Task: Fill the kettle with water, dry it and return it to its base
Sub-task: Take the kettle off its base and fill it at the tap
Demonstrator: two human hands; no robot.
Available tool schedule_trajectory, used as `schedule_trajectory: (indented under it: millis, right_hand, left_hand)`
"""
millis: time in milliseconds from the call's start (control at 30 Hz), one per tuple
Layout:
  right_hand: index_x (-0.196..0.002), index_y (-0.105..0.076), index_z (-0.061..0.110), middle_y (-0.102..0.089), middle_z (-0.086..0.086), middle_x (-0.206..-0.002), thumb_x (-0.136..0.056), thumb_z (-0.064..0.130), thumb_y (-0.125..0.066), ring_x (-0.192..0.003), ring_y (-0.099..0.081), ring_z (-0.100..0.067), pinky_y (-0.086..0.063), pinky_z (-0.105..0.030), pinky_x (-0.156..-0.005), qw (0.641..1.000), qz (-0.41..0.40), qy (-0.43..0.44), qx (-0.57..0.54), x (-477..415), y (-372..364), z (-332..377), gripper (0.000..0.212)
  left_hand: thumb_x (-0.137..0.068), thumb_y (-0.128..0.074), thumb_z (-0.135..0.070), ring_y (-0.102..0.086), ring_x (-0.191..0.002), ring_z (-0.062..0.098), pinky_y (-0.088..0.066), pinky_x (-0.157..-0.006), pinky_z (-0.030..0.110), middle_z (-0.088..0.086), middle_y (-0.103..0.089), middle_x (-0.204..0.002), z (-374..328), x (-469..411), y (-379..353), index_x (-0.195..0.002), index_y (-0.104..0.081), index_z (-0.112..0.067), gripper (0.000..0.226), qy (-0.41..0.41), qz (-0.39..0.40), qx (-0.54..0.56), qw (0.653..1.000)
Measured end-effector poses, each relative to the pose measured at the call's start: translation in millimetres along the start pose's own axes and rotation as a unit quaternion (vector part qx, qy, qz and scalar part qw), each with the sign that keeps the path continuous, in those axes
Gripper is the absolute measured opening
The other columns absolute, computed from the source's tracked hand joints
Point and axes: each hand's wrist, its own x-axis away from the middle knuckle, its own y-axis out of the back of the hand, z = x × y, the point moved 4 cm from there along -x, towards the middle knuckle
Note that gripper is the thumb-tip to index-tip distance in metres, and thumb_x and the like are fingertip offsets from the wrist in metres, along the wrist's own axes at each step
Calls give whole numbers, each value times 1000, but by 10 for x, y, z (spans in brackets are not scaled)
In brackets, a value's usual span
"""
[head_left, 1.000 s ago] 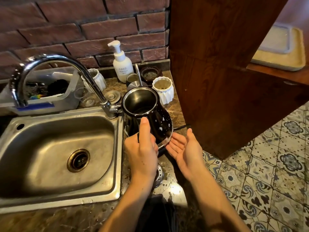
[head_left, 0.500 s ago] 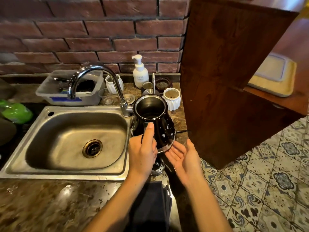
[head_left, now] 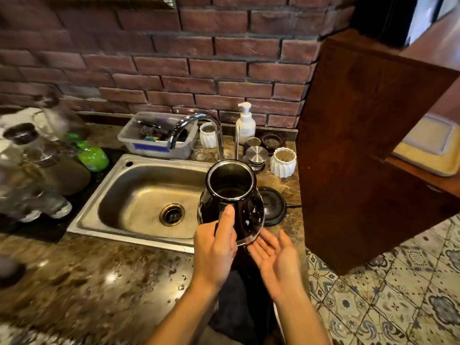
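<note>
A black kettle (head_left: 230, 195) with a steel rim and no lid hangs over the sink's right edge, its body tilted a little. My left hand (head_left: 214, 247) is shut on its handle, thumb pointing up along it. Palm up and fingers apart, my right hand (head_left: 273, 255) rests under the kettle's lower right side, close to or touching its bottom. The round black base (head_left: 273, 205) lies bare on the counter just right of the kettle. Above the sink's back edge curves the chrome tap (head_left: 199, 128). The steel sink (head_left: 139, 195) looks dry.
A steel lid (head_left: 256, 154), white ribbed cups (head_left: 283, 161), a soap pump bottle (head_left: 245, 124) and a plastic tub (head_left: 154, 138) stand behind the sink. Glassware and a green item (head_left: 93, 156) lie at the left. A wooden panel (head_left: 368, 145) rises on the right, above tiled floor.
The kettle has come up off its base and moved left toward the sink, leaving the base uncovered. My right hand stays cupped below it. The view has pulled back.
</note>
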Motion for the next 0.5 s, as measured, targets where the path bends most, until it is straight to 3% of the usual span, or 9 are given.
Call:
schedule_trajectory:
  millis: [167,333,500]
  right_hand:
    - [-130,-58,-1,-57,-27,-137,-107,40,-34,-131,-53,-37,-39,-49,-114,1000,10,-17,-2,121,-105,-278,53]
    - [-130,-58,-4,-62,-26,-131,-107,39,-36,-126,-57,-37,-51,-42,-95,999,7,-34,5,195,-272,-529,54]
    - [-132,-57,-5,-62,-27,-132,-107,39,-35,-128,-56,-38,-43,-49,-111,999,11,-40,2,179,-475,-771,55]
  left_hand:
    - [-91,-49,-55,-29,-37,18,-21,-43,39,3,-32,-40,-53,156,312,-44,-38,-15,62,-3,-22,-20,1000]
    - [-89,-49,-58,-30,-37,18,-21,-45,31,3,-33,-39,-107,243,624,-44,-36,-13,64,-4,-51,-32,998]
    - [-87,-49,-60,-30,-38,18,-22,-46,34,-3,-33,-37,-149,223,919,-41,-39,-20,62,7,-65,-41,997]
